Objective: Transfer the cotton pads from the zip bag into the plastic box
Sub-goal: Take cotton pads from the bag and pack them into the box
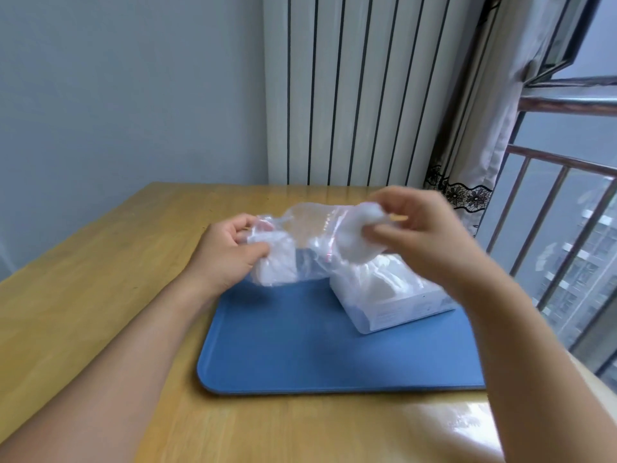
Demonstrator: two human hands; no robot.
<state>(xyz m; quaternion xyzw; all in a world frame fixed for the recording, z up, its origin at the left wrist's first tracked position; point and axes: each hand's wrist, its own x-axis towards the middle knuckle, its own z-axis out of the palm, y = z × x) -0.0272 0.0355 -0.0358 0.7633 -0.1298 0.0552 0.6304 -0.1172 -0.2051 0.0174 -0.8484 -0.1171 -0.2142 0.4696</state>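
Note:
A clear zip bag point(300, 238) with a pink seal strip hangs in the air above the blue tray point(300, 345). My left hand point(230, 255) grips its left end, where white pads show through the plastic. My right hand point(424, 238) pinches a bunch of white cotton pads point(359, 233) at the bag's mouth, lifted clear of the tray. Under my right hand, on the tray's far right part, stands the clear plastic box point(390, 295) with white pads inside it. The box's far side is hidden by my hand and the bag.
The tray lies on a wooden table point(100, 295). A white radiator point(350, 95) stands behind the table. A lace-trimmed curtain point(467, 182) and a window with metal railings point(551, 212) are close on the right.

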